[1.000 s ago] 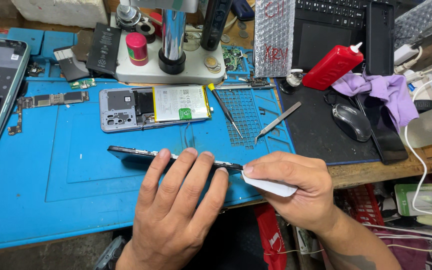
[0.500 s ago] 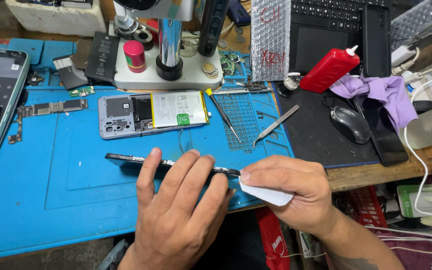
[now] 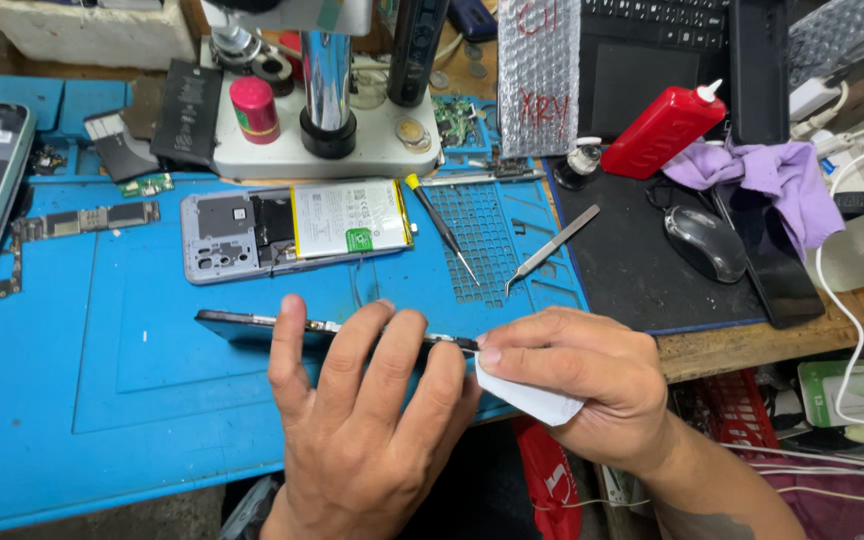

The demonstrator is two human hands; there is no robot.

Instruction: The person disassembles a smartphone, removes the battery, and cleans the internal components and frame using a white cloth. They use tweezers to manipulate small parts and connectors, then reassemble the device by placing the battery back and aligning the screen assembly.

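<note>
Nearest the viewer, the left hand (image 3: 362, 420) lies palm down with fingers spread, pressing over the near edge of a thin dark phone panel (image 3: 242, 325) held on its edge above the blue mat (image 3: 102, 400) on the tabletop. Just to its right, the right hand (image 3: 577, 385) is curled, thumb and fingers pinching a small white cloth (image 3: 532, 398) against the panel's right end. The fingers hide the middle of the panel, and the wrists run out of view at the bottom. Farther back lies an opened phone body (image 3: 292, 230) showing its battery, with a screwdriver (image 3: 442, 225) and tweezers (image 3: 552, 245) to its right. Farthest stand a microscope base (image 3: 322, 145) and a red bottle (image 3: 664, 128); its top is cut off.
</note>
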